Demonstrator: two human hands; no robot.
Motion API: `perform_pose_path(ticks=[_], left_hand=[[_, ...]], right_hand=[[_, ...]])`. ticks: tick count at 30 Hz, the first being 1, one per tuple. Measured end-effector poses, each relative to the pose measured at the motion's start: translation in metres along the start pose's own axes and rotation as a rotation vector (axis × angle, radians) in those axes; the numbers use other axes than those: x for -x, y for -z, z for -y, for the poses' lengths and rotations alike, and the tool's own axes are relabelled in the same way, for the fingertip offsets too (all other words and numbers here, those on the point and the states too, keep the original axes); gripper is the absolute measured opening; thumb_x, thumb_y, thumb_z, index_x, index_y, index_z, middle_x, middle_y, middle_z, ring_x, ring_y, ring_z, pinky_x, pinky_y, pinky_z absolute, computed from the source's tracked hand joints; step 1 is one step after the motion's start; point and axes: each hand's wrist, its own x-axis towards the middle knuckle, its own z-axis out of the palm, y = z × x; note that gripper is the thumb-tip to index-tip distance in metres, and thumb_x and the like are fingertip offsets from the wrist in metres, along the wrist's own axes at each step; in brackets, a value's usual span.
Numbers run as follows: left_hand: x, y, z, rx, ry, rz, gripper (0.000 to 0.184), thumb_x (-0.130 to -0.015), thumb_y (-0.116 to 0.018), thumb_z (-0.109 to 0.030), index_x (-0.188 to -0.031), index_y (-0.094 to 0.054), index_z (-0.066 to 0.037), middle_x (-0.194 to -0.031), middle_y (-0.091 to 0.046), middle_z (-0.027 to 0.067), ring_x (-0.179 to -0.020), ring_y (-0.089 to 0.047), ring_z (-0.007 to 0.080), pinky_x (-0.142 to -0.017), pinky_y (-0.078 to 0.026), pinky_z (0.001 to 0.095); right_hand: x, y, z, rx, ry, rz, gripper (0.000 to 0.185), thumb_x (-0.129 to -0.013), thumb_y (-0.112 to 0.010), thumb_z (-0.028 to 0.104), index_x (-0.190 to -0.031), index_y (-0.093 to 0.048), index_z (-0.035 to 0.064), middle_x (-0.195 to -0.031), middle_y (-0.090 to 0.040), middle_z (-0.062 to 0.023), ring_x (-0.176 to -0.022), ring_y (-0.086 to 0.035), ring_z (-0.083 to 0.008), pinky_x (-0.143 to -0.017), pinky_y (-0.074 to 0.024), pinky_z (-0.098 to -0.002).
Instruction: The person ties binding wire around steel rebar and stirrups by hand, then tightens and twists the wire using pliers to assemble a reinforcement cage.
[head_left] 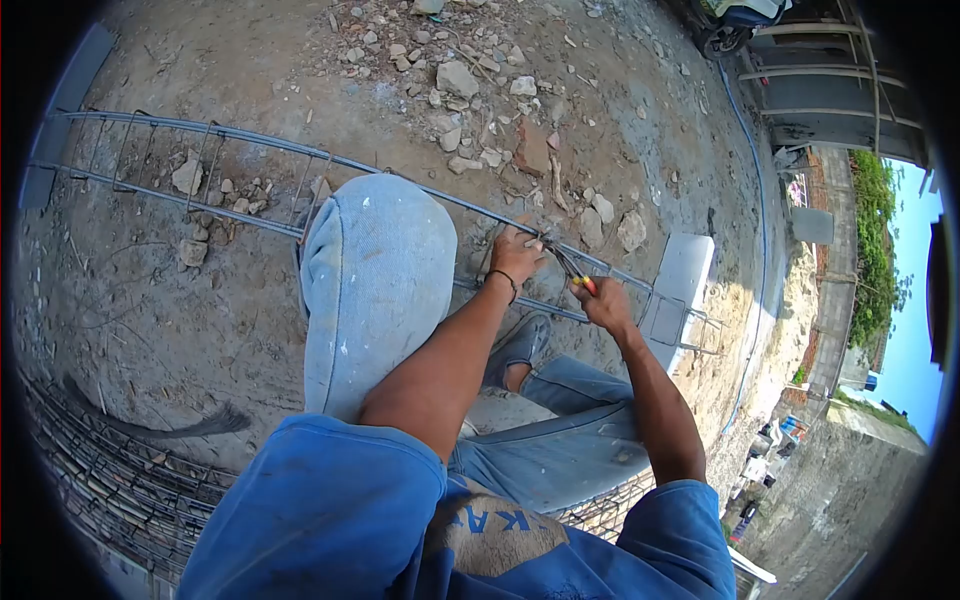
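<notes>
A long rebar cage (470,205) of thin steel bars with stirrups runs across my front, from the far left to the right. My left hand (517,253) is closed at its upper bar, with the fingertips partly hidden. My right hand (605,303) is shut on pincers (572,270) with red and yellow handles. Their jaws are at the bar, just beside my left fingers. Whether a tie wire sits in the jaws is too small to tell. My bent knee (380,260) in pale jeans overlaps the cage.
A pale block (680,285) supports the cage's right end, and a grey block (75,120) its left end. Broken stones (457,80) litter the dirt ahead. More rebar cages (110,470) lie at lower left beside a bundle of dark wire (190,425). A blue hose (757,220) runs along the right.
</notes>
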Motion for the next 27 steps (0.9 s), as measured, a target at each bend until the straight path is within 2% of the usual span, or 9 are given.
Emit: perform_pose_path(ticks=[1,2,12,15,18,19,21,24,27], left_hand=[[0.000,0.003,0.004,-0.023,0.005,0.007,0.053,-0.090,-0.057,0.010,-0.137,-0.050,-0.014,-0.123,-0.061,0.0121,-0.098,-0.065,0.0193,-0.075,-0.061,0.0332],[-0.003,0.006,0.004,-0.048,-0.008,0.033,0.052,-0.092,-0.054,0.010,-0.138,-0.049,-0.014,-0.123,-0.061,0.0107,-0.099,-0.064,0.0182,-0.077,-0.061,0.0331],[0.000,-0.007,0.002,-0.252,-0.083,-0.067,0.042,-0.092,-0.049,0.011,-0.127,-0.052,-0.011,-0.119,-0.066,0.0039,-0.090,-0.066,0.0130,-0.053,-0.049,0.0241],[0.005,-0.017,-0.007,-0.263,-0.071,-0.104,0.041,-0.092,-0.048,0.011,-0.126,-0.052,-0.011,-0.119,-0.066,0.0034,-0.090,-0.066,0.0127,-0.051,-0.047,0.0239],[-0.002,-0.003,0.005,-0.253,-0.053,-0.103,0.041,-0.092,-0.048,0.011,-0.127,-0.052,-0.010,-0.120,-0.065,0.0036,-0.092,-0.066,0.0129,-0.054,-0.048,0.0242],[-0.003,-0.002,0.004,-0.243,-0.063,-0.079,0.042,-0.093,-0.048,0.011,-0.128,-0.051,-0.010,-0.121,-0.065,0.0039,-0.093,-0.066,0.0131,-0.056,-0.049,0.0244],[-0.005,-0.003,0.004,-0.249,-0.069,-0.066,0.043,-0.093,-0.047,0.010,-0.130,-0.050,-0.011,-0.122,-0.065,0.0043,-0.094,-0.066,0.0134,-0.058,-0.050,0.0248],[-0.002,-0.003,0.003,-0.198,-0.052,-0.024,0.045,-0.095,-0.046,0.008,-0.135,-0.048,-0.013,-0.124,-0.063,0.0052,-0.097,-0.065,0.0140,-0.064,-0.053,0.0265],[-0.003,0.002,0.006,-0.126,-0.034,0.012,0.052,-0.096,-0.046,0.009,-0.141,-0.045,-0.017,-0.126,-0.062,0.0060,-0.098,-0.064,0.0140,-0.070,-0.055,0.0277]], right_hand=[[0.000,0.002,-0.002,-0.027,0.028,-0.005,0.039,-0.090,-0.069,0.036,-0.078,-0.065,-0.0009,-0.060,-0.059,-0.0170,-0.057,-0.059,-0.0296,-0.061,-0.0450,-0.0449],[0.000,0.007,0.003,0.046,-0.011,0.044,0.037,-0.090,-0.069,0.039,-0.092,-0.068,0.0022,-0.082,-0.067,-0.0254,-0.083,-0.064,-0.0452,-0.073,-0.0482,-0.0507],[-0.001,-0.020,-0.015,-0.019,-0.002,-0.063,0.037,-0.090,-0.067,0.042,-0.094,-0.069,0.0054,-0.089,-0.068,-0.0252,-0.090,-0.064,-0.0458,-0.078,-0.0493,-0.0517],[0.002,-0.001,-0.012,0.015,0.070,-0.079,0.039,-0.091,-0.068,0.041,-0.091,-0.067,0.0013,-0.082,-0.069,-0.0232,-0.081,-0.069,-0.0399,-0.069,-0.0525,-0.0489],[0.005,0.063,0.019,-0.524,-0.224,0.593,0.033,-0.095,-0.066,0.031,-0.085,-0.063,-0.0013,-0.071,-0.064,-0.0119,-0.057,-0.068,-0.0201,-0.052,-0.0574,-0.0343],[0.005,0.071,0.023,-0.525,-0.228,0.587,0.033,-0.095,-0.066,0.031,-0.085,-0.063,-0.0013,-0.071,-0.064,-0.0119,-0.057,-0.068,-0.0201,-0.052,-0.0574,-0.0343],[0.005,0.082,0.033,-0.868,-0.354,0.843,0.025,-0.097,-0.061,0.023,-0.096,-0.058,-0.0016,-0.073,-0.063,-0.0121,-0.058,-0.067,-0.0217,-0.053,-0.0583,-0.0370],[0.021,0.078,0.081,-1.018,-0.511,0.755,0.018,-0.097,-0.058,0.016,-0.101,-0.054,-0.0003,-0.076,-0.063,-0.0118,-0.059,-0.065,-0.0224,-0.053,-0.0584,-0.0403],[0.029,0.062,0.116,-0.905,-0.596,0.606,0.016,-0.096,-0.059,0.013,-0.100,-0.055,-0.0017,-0.084,-0.061,-0.0134,-0.068,-0.066,-0.0241,-0.058,-0.0600,-0.0428]])
